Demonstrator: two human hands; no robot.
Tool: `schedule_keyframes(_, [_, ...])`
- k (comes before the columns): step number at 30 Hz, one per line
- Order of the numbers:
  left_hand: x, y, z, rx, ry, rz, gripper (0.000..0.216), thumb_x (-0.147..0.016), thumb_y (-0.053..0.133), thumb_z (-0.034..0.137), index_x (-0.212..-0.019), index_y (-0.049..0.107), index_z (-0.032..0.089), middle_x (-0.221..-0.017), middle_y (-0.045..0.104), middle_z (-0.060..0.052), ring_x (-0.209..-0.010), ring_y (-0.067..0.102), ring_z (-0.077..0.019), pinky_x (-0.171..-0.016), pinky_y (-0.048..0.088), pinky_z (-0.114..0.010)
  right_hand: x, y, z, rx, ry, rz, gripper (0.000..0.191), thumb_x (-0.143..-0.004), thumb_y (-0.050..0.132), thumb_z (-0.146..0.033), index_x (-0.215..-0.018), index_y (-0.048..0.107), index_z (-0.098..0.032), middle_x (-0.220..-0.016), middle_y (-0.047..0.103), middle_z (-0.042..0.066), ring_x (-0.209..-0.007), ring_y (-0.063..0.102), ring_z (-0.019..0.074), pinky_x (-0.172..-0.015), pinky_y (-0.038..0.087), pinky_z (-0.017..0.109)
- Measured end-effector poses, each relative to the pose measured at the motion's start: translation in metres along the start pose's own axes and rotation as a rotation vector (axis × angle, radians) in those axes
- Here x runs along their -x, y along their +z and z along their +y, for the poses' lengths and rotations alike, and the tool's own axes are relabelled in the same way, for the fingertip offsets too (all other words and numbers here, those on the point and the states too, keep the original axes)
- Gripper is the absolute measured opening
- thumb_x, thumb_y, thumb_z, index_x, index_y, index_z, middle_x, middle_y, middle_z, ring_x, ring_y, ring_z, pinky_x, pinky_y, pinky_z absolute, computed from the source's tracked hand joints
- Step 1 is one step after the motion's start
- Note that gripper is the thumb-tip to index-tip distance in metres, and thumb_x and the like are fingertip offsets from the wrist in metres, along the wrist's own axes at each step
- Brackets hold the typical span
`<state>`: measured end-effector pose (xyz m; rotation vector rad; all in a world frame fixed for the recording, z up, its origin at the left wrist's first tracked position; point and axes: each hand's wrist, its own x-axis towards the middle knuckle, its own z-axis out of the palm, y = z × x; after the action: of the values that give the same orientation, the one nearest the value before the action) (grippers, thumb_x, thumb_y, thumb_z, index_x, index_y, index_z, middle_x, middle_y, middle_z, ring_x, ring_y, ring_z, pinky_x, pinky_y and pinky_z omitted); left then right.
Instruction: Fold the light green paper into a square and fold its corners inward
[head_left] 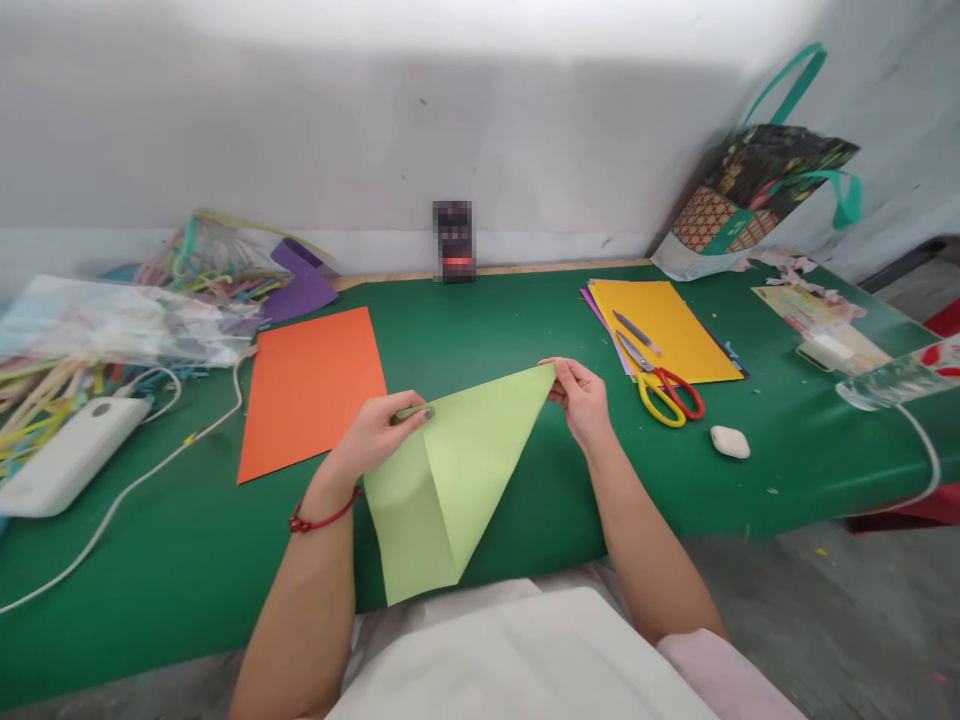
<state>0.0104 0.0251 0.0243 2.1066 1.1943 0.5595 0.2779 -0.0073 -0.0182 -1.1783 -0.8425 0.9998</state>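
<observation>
Bright, even, soft-shadowed light; wide-angle edges bend, one pixelated patch.

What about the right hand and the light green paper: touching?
Touching. The head view shows the right hand pinching the upper corner of the folded light green paper, with no gap.

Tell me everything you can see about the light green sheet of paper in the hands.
The light green paper sheet is thin, matte and plain, folded on a diagonal with a crease down its middle. The left hand pinches its left corner, the right hand its pointed upper tip. It lies over the green table, its lower end past the near edge.
</observation>
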Motion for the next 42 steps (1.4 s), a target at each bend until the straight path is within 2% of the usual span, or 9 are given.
schedule_keyframes(6, [0.000,0.004,-0.004,-0.008,-0.006,0.002,0.025,-0.082,0.046,0.040,-0.070,0.052,0.020,-0.058,0.043,0.004,-0.051,0.035,-0.0106,-0.049,0.029,-0.023,0.002,-0.001,-0.002,-0.014,0.074,-0.055,0.044,-0.066,0.064,-0.061,-0.088,0.065,-0.022,-0.078,0.070,0.003,-0.073,0.068,0.0200,-0.056,0.053,0.028])
schedule_keyframes(8, [0.000,0.005,-0.005,-0.001,-0.003,0.008,0.024,-0.082,0.046,0.039,-0.070,0.052,0.020,-0.058,0.043,0.004,-0.052,0.036,-0.0106,-0.049,0.029,-0.023,0.003,0.001,-0.001,-0.029,0.146,-0.103,0.047,-0.062,0.069,-0.059,-0.089,0.065,-0.021,-0.078,0.071,0.003,-0.070,0.068,0.0197,-0.053,0.052,0.027])
schedule_keyframes(12, [0.000,0.007,-0.004,0.021,0.001,-0.004,0.022,-0.082,0.047,0.037,-0.069,0.052,0.019,-0.058,0.041,0.005,-0.054,0.036,-0.0104,-0.051,0.028,-0.023,0.006,0.005,0.005,-0.014,0.243,-0.136,0.046,-0.052,0.080,-0.053,-0.079,0.065,-0.018,-0.073,0.072,0.005,-0.066,0.068,0.0211,-0.053,0.053,0.030])
schedule_keyframes(22, [0.001,0.008,-0.003,0.046,-0.015,-0.037,0.021,-0.084,0.047,0.034,-0.069,0.050,0.020,-0.057,0.036,0.005,-0.053,0.033,-0.0104,-0.050,0.027,-0.024,0.006,0.002,0.009,0.004,0.202,-0.145,0.045,-0.054,0.080,-0.053,-0.080,0.066,-0.019,-0.078,0.074,0.007,-0.071,0.069,0.0242,-0.059,0.057,0.037])
schedule_keyframes(35, [0.000,0.008,-0.005,0.044,-0.004,-0.049,0.022,-0.087,0.043,0.034,-0.071,0.048,0.020,-0.060,0.039,0.005,-0.054,0.034,-0.0106,-0.050,0.028,-0.024,0.007,0.004,0.006,0.006,0.214,-0.129,0.046,-0.054,0.080,-0.053,-0.081,0.066,-0.018,-0.079,0.073,0.008,-0.076,0.070,0.0263,-0.062,0.058,0.039])
schedule_keyframes(42, [0.000,0.008,-0.005,0.044,-0.011,-0.054,0.021,-0.086,0.043,0.034,-0.071,0.048,0.020,-0.061,0.039,0.005,-0.055,0.035,-0.0106,-0.051,0.028,-0.024,0.007,0.005,0.005,-0.003,0.231,-0.107,0.048,-0.049,0.082,-0.053,-0.078,0.066,-0.018,-0.076,0.073,0.007,-0.072,0.070,0.0251,-0.059,0.058,0.037])
